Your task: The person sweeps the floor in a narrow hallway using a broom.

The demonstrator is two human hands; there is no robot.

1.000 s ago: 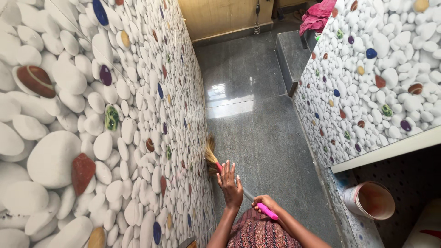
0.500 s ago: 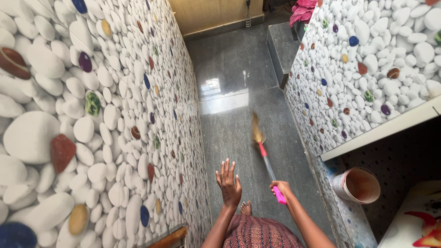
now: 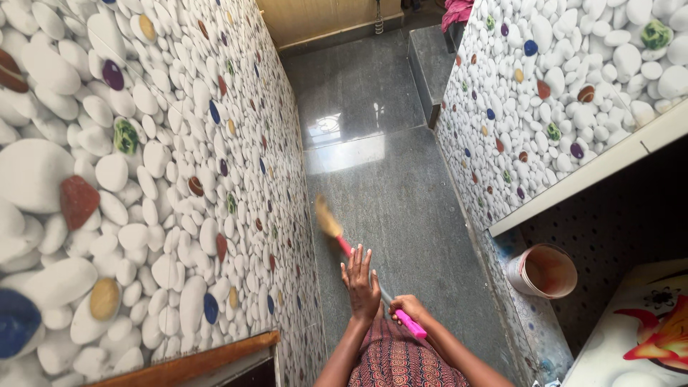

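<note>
My right hand (image 3: 407, 307) grips the pink end of a broom handle (image 3: 413, 327). The broom (image 3: 330, 222) has a straw-coloured head that is blurred, low over the grey stone floor (image 3: 401, 193) close to the left wall. My left hand (image 3: 360, 276) is held out flat with fingers spread, above the handle and holding nothing. A red patterned garment (image 3: 401, 362) shows at the bottom of the view.
Pebble-pattern tiled walls (image 3: 179, 165) close in a narrow passage on both sides. A pinkish bucket (image 3: 545, 271) stands on the right under a white ledge (image 3: 588, 172). A dark step (image 3: 430, 64) and a wooden door lie at the far end.
The broom head has swung from the middle of the floor back toward the left wall. My left hand stays spread open. The view has tilted slightly.
</note>
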